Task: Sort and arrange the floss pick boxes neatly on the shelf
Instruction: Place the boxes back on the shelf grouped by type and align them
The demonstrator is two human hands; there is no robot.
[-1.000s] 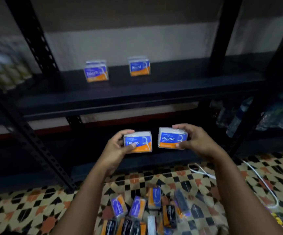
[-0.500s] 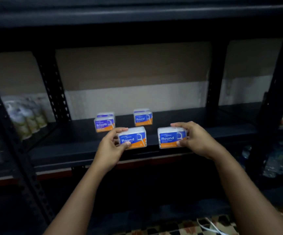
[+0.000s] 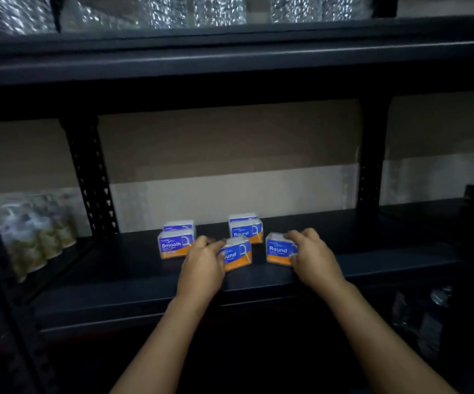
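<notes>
On the dark shelf (image 3: 258, 277) my left hand (image 3: 201, 265) grips a blue and orange "Round" floss pick box (image 3: 238, 255), set down in front of another "Round" box (image 3: 245, 231) that has one more behind it. My right hand (image 3: 312, 255) grips a second "Round" box (image 3: 279, 251) a little to the right. To the left stands a "Smooth" box (image 3: 174, 246) with another box (image 3: 179, 225) behind it. Both held boxes appear to touch the shelf surface.
Black perforated uprights (image 3: 90, 180) frame the bay. Pale packaged goods (image 3: 34, 231) fill the neighbouring bay on the left. Shiny wrapped items (image 3: 201, 9) sit on the shelf above. Bottles (image 3: 440, 317) show at the lower right. Bare shelf stretches right of the boxes.
Both hands have carried their boxes up from above the floor pile and forward onto the shelf, next to the boxes standing there. The view has tilted up, hiding the floor.
</notes>
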